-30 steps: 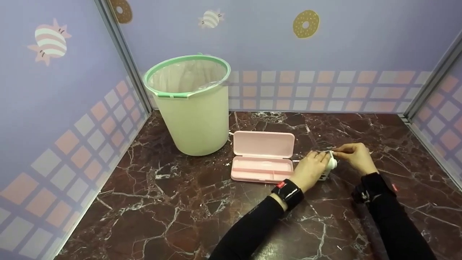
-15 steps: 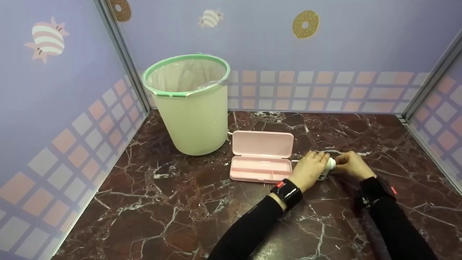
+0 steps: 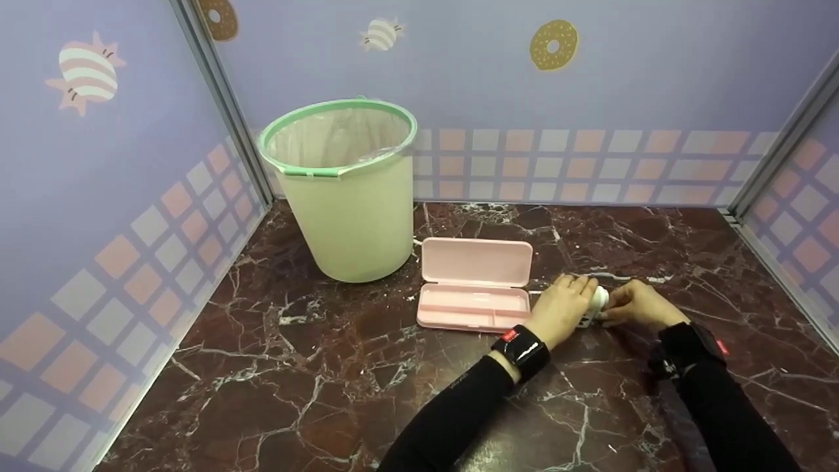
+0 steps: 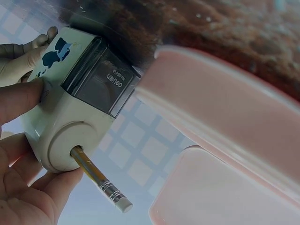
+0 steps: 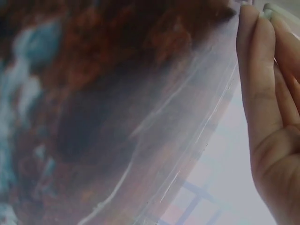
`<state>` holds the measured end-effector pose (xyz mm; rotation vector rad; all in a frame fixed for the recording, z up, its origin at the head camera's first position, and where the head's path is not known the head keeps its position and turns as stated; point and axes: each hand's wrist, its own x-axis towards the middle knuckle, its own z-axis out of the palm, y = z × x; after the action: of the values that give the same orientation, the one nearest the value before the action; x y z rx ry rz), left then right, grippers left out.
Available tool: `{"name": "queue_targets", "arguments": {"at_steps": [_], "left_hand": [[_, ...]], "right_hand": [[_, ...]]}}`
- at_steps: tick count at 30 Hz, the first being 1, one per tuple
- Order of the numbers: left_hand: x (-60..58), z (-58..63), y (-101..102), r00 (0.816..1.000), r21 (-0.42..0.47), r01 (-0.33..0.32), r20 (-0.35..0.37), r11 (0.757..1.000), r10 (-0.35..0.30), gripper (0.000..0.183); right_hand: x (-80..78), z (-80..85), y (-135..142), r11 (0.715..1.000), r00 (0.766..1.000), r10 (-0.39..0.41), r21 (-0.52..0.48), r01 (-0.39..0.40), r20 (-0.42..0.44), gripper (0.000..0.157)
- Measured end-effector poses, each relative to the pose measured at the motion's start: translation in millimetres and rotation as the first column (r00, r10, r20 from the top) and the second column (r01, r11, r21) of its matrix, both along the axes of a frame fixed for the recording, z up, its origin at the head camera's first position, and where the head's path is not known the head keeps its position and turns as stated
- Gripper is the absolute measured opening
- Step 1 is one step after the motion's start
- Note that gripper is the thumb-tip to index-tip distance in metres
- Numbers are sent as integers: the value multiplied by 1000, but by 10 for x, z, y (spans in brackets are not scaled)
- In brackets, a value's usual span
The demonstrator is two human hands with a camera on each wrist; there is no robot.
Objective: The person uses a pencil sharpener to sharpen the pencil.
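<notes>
A white crank pencil sharpener (image 3: 599, 298) with a dark clear shavings drawer stands on the table. My left hand (image 3: 561, 307) grips its body. In the left wrist view, a yellow pencil (image 4: 91, 169) with a white eraser sticks out of the sharpener's front hole. On the sharpener's far side, my right hand (image 3: 643, 305) pinches the crank handle (image 3: 602, 316), which sits low. Only a sliver of what the right fingertips (image 5: 248, 11) pinch shows in the right wrist view. The left fingers hide part of the sharpener in the head view.
Left of the sharpener lies a pink pencil case (image 3: 426, 322), lid raised, its compartments visible. Behind it to the left stands a tall pale bin (image 3: 354, 223) with a green rim and clear liner. Patterned panels (image 3: 485, 98) enclose the marbled table (image 3: 295, 393) at the back and sides.
My right hand has brought the crank round from above the sharpener to low beside it. The left hand keeps its grip in place. The pencil case and bin have not moved.
</notes>
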<state>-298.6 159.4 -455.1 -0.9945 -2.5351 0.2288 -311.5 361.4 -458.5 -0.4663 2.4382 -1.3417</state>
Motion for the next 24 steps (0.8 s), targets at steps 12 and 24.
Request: {"name": "queue_targets", "arguments": {"at_steps": [12,24], "left_hand": [[19,2,7,999,4,0,-48,1000,0,45],[25,-5,4,998,27,2,-64,1000,0,43]], "right_hand": [[115,101,27,996,999,41,75,-43,26,19],[277,230,65,991,995,81,111,-74,-57,19]]}}
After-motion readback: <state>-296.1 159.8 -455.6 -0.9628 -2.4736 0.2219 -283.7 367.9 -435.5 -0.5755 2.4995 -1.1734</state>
